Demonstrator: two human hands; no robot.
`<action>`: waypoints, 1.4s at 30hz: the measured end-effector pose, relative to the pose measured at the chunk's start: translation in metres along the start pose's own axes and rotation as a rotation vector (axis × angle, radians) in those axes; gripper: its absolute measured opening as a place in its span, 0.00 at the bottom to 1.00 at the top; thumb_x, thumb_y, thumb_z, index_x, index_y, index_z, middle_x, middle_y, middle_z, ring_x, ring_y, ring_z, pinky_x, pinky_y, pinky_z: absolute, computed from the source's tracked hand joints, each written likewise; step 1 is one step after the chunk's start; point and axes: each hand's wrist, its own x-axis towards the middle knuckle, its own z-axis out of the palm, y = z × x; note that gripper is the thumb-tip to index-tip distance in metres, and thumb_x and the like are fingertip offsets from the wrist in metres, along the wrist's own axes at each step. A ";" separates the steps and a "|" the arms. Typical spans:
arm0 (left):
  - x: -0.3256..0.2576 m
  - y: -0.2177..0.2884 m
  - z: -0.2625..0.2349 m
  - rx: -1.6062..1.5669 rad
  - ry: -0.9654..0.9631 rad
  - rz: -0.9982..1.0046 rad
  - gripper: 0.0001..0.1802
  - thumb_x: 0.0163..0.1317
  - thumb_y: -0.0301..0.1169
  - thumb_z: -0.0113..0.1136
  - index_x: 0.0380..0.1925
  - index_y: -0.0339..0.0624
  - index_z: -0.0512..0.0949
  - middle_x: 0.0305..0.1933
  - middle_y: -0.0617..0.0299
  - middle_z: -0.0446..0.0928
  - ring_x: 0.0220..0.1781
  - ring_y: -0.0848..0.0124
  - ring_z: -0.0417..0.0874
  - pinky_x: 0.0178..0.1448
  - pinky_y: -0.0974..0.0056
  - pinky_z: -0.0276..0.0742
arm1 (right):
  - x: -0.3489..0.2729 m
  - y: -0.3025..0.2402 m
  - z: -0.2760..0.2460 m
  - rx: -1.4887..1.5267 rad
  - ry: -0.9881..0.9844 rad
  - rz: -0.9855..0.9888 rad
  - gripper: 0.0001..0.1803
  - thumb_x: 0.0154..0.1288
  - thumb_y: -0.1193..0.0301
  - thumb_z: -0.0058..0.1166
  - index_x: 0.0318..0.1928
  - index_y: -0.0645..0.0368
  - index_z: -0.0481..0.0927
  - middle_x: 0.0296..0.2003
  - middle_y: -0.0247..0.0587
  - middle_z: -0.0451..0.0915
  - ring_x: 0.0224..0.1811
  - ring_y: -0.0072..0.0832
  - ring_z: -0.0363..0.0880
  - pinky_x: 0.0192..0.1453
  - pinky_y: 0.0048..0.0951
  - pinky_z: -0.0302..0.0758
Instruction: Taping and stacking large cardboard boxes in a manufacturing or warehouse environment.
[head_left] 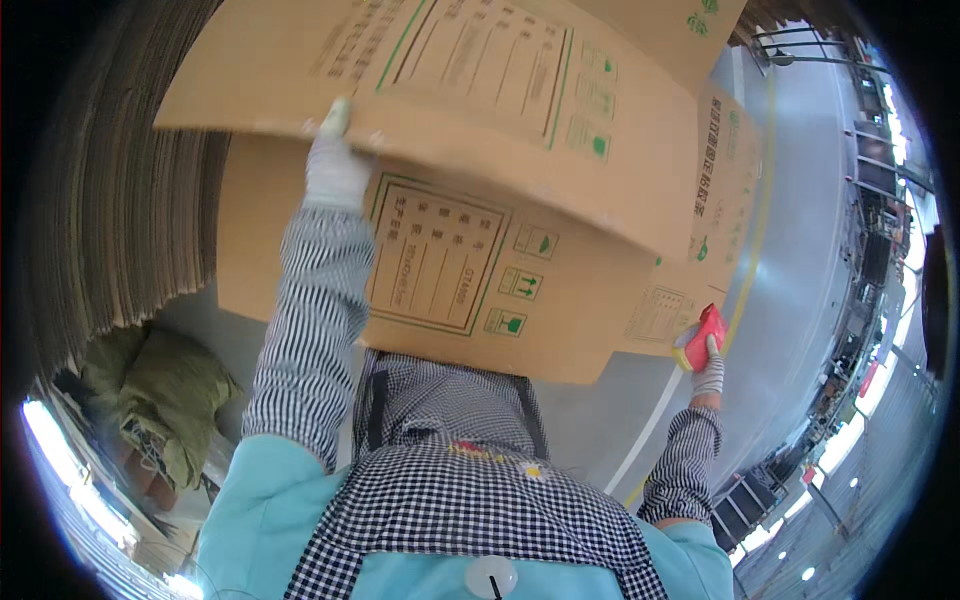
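My left hand (338, 165), in a whitish glove, grips the near edge of a raised cardboard panel (470, 120) with green and dark print. The panel is slightly blurred and its underside is hidden. Below it stands the printed side (440, 265) of a brown cardboard box, close against my apron. Out to the right, my right hand (710, 370), also gloved, is closed around a red tape dispenser (708, 328) with a yellowish roll showing. The dispenser is beside the box's right-hand printed panel (665, 305); whether they touch I cannot tell.
Tall stacks of flat cardboard (130, 190) rise close on the left. A dark green cloth or sack (160, 390) lies below them. On the right runs a grey floor (800, 220) with a yellow line, and racks with dark goods (875, 240) stand along its far side.
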 end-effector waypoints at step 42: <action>-0.487 0.085 -0.093 0.269 -0.289 0.899 0.36 0.55 0.28 0.68 0.64 0.38 0.66 0.62 0.62 0.71 0.61 0.70 0.71 0.62 0.60 0.72 | -0.425 0.070 0.321 -0.114 -1.334 -0.346 0.40 0.69 0.43 0.46 0.65 0.65 0.66 0.60 0.45 0.73 0.59 0.36 0.75 0.65 0.38 0.71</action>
